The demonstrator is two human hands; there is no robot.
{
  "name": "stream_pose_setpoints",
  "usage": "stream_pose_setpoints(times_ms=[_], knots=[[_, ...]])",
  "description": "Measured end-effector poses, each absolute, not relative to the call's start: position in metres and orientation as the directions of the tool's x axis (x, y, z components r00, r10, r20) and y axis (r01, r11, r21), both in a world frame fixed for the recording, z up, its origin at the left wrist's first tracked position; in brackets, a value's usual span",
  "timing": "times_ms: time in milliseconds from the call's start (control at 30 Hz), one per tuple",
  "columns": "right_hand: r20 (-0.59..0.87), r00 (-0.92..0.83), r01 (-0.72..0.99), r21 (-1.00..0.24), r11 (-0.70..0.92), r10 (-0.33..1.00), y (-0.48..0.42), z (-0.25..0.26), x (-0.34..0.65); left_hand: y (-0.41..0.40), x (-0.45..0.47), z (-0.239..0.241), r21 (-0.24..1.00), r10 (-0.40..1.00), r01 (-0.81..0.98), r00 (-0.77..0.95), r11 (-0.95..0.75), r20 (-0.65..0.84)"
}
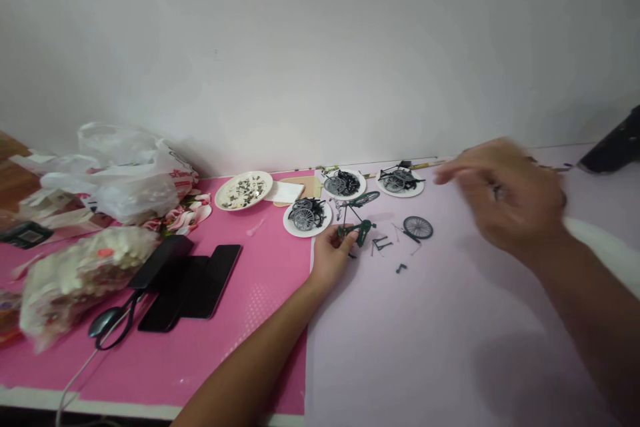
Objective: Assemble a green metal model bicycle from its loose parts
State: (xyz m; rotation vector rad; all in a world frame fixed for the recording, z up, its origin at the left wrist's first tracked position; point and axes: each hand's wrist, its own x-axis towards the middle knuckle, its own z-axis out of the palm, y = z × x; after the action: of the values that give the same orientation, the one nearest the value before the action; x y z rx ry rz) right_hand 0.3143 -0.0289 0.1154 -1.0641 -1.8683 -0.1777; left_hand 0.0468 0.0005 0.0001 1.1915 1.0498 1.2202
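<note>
My left hand (334, 255) is closed on a small green model bicycle (365, 230), which has one spoked wheel pointing up and away. My right hand (505, 197) hangs in the air to the right, smeared by motion with its fingers bent; whether it holds anything is unclear. Between the hands, a loose spoked wheel (418, 227) lies on the pale sheet. Thin frame-like parts (383, 244) and a tiny dark piece (401, 268) lie nearer to me.
White plates of dark wheels and parts stand behind: a left one (290, 229), a middle one (361, 177), a right one (417, 192). A bowl (220, 199) holds small bits. Phones (215, 280), a plastic bag (135, 180) and a filled bag (85, 280) lie left.
</note>
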Motion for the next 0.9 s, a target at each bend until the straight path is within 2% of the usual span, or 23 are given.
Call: stream_pose_setpoints(times_ms=[33,133,200,267,333,500,600,700,800,900], knots=[[0.741,-0.198,0.75,-0.307,0.586,0.642,-0.018,0.105,0.318,0.001,0.047,-0.001,0.993,0.996,-0.116,0.082,-0.025,0.035],[0.44,-0.195,0.827,-0.407,0.389,0.876,0.013,0.059,0.339,0.002,0.048,-0.004,0.992,0.996,-0.121,0.08,-0.019,0.029],[0.27,-0.171,0.849,-0.448,0.281,0.948,0.024,0.029,0.356,0.002,0.048,-0.005,0.992,0.996,-0.125,0.08,-0.021,0.032],[0.19,-0.149,0.835,-0.502,0.226,0.97,0.026,0.009,0.37,0.002,0.048,-0.004,0.99,0.997,-0.138,0.077,-0.013,0.024],[0.164,-0.138,0.831,-0.518,0.204,0.977,0.022,-0.001,0.376,0.002,0.047,-0.003,0.987,0.998,-0.161,0.068,0.001,0.01],[0.181,-0.123,0.87,-0.453,0.194,0.976,0.019,-0.003,0.37,0.003,0.043,0.002,0.971,0.999,-0.239,0.05,0.001,0.011],[0.211,-0.123,0.85,-0.482,0.213,0.97,0.02,-0.005,0.367,0.004,0.04,0.006,0.962,0.999,-0.273,0.049,0.025,-0.012],[0.197,-0.053,0.786,-0.596,0.163,0.979,0.019,-0.005,0.364,0.004,0.038,0.01,0.944,0.996,-0.323,0.07,0.073,-0.054],[0.117,0.065,0.624,-0.78,0.051,0.991,0.017,0.0,0.355,0.004,0.037,0.013,0.93,0.994,-0.355,0.085,0.093,-0.067],[0.205,0.092,0.416,-0.897,0.15,0.974,0.015,0.006,0.338,0.003,0.038,0.013,0.927,0.993,-0.362,0.098,0.102,-0.071]])
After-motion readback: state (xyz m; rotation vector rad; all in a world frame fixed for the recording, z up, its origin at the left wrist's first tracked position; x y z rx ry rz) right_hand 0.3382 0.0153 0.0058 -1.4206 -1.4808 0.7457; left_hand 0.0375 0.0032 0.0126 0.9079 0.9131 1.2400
